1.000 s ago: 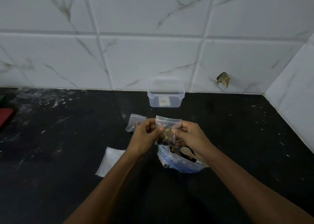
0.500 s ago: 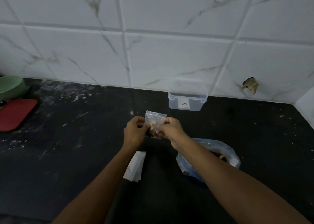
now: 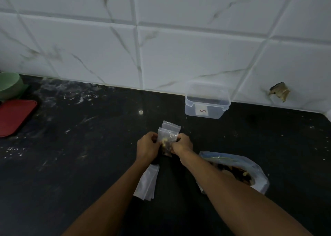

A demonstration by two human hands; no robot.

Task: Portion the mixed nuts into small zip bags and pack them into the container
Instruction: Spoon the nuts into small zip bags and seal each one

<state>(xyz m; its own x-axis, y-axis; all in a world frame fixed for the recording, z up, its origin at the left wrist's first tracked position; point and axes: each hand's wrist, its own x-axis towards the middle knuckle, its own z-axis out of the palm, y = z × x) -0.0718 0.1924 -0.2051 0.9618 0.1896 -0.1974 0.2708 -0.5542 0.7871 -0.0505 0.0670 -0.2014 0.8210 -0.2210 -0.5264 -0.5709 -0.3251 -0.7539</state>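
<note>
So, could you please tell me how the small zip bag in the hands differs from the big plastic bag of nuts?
The small clear zip bag is pinched upright by both the left hand and the right hand; the large bluish plastic bag rests on the black counter, untouched. The small one holds few nuts, the large one many. The large one gapes open. Both are see-through plastic.

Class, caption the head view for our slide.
Both hands pinch a small zip bag of nuts before a clear container.
</note>
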